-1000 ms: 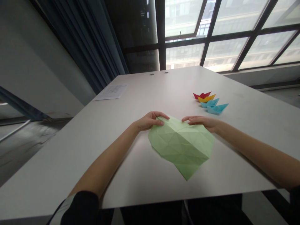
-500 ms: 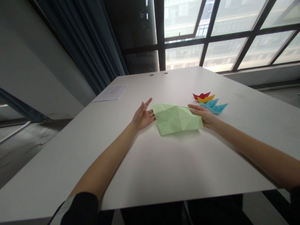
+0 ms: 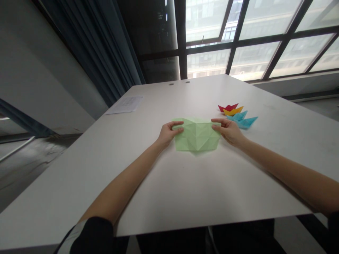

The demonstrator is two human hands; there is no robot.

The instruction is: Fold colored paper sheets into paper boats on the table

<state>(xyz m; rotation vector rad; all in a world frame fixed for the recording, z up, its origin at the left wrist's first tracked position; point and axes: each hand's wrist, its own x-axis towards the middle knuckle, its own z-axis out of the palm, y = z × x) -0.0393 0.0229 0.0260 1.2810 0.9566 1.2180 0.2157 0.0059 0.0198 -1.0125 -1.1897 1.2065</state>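
Note:
A light green sheet of origami paper point(image 3: 197, 137), covered in crease lines, is stretched between my two hands just over the white table point(image 3: 169, 190). My left hand point(image 3: 169, 133) pinches its upper left corner between thumb and fingers. At the upper right corner my right hand point(image 3: 230, 130) grips it the same way. Just beyond the right hand stand folded paper boats: a red one point(image 3: 228, 108), a yellow one point(image 3: 233, 111) and light blue folded paper point(image 3: 243, 121), partly overlapping one another.
A printed white sheet point(image 3: 125, 105) lies at the table's far left edge. Two round cable holes show near the back edge. A blue curtain point(image 3: 97, 46) hangs at the left, and large windows point(image 3: 259, 38) rise behind the table.
My left hand has closed on the green paper's left corner, where before its fingers were spread beside it. The paper has turned to face me squarely, and my right hand's grip has shifted.

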